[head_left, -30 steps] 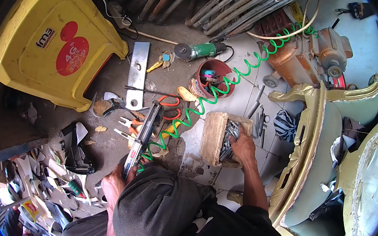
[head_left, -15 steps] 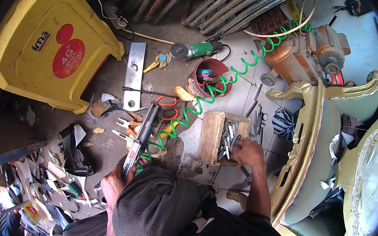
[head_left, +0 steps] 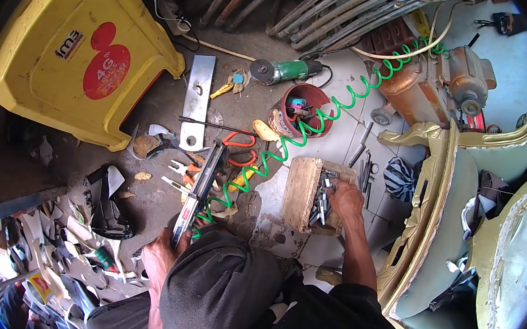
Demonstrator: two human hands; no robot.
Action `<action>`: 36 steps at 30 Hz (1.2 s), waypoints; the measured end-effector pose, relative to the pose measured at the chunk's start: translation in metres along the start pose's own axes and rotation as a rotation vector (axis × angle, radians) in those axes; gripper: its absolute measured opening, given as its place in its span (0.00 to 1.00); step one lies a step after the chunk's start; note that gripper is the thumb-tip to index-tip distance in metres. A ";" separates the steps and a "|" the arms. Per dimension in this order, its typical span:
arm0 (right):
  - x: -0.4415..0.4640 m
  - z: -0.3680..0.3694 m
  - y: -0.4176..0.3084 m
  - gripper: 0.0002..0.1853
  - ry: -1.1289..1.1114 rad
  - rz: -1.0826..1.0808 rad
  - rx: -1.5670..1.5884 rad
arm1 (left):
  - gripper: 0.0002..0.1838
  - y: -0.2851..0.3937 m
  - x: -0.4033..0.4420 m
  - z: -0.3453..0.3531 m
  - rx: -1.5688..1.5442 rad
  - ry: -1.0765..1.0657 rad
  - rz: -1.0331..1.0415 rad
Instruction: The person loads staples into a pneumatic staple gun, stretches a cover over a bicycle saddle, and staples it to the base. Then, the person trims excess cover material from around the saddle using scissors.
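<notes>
My left hand (head_left: 160, 254) is wrapped round the lower end of a long black and silver staple gun (head_left: 200, 187), which points up and away. A green coiled air hose (head_left: 265, 163) runs up from beside it. On the right, my right hand (head_left: 347, 203) reaches into a wooden box (head_left: 300, 194) that holds many loose metal staple strips (head_left: 320, 206). Its fingers are bent down at the strips; whether they pinch one is too small to tell. Red-handled scissors (head_left: 239, 148) lie just beyond the staple gun.
A yellow plastic chair (head_left: 88, 56) stands at the left. Beyond my hands are a green grinder (head_left: 283, 71), a metal plate (head_left: 197, 103) and a red bucket (head_left: 305, 108). A gold-framed sofa (head_left: 428, 220) and a rusty compressor (head_left: 413, 84) are at the right. Scraps lie lower left.
My right hand lifted to the box's near right edge, then moved back over the staple strips. My left hand and the staple gun have stayed nearly still. The view has shifted slightly.
</notes>
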State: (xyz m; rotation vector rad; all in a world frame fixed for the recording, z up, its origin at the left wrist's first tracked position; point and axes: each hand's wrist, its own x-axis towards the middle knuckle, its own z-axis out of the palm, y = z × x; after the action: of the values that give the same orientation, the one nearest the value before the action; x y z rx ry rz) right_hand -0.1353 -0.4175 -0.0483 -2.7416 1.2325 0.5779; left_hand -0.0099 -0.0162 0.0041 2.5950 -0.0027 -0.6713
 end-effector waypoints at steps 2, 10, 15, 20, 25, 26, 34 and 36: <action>0.003 0.005 0.009 0.16 -0.049 -0.001 -0.013 | 0.22 0.001 0.000 -0.001 0.003 0.003 0.011; 0.011 -0.012 -0.010 0.17 -0.035 0.087 0.040 | 0.22 0.000 0.002 0.002 -0.026 -0.002 0.031; 0.011 0.005 0.002 0.17 0.034 -0.113 0.061 | 0.17 -0.006 0.001 0.003 0.034 -0.001 0.111; 0.010 -0.032 0.021 0.14 -0.409 -0.061 0.098 | 0.17 -0.001 0.002 0.001 0.019 0.020 0.117; 0.012 -0.011 0.005 0.13 0.020 0.033 0.165 | 0.18 -0.002 0.004 0.003 0.027 0.039 0.122; 0.015 -0.001 0.004 0.14 0.024 0.070 0.208 | 0.18 -0.002 0.003 0.003 0.037 0.038 0.130; 0.031 0.032 -0.010 0.15 0.062 0.303 0.308 | 0.21 -0.001 0.003 0.004 0.017 -0.014 0.033; 0.031 0.032 -0.009 0.17 0.064 0.295 0.314 | 0.21 0.006 0.003 0.001 -0.070 -0.028 0.032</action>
State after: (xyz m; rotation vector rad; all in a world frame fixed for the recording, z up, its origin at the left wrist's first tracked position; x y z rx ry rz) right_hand -0.1202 -0.4262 -0.0903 -2.3564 1.6032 0.2861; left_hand -0.0071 -0.0219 0.0047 2.5136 -0.0292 -0.6840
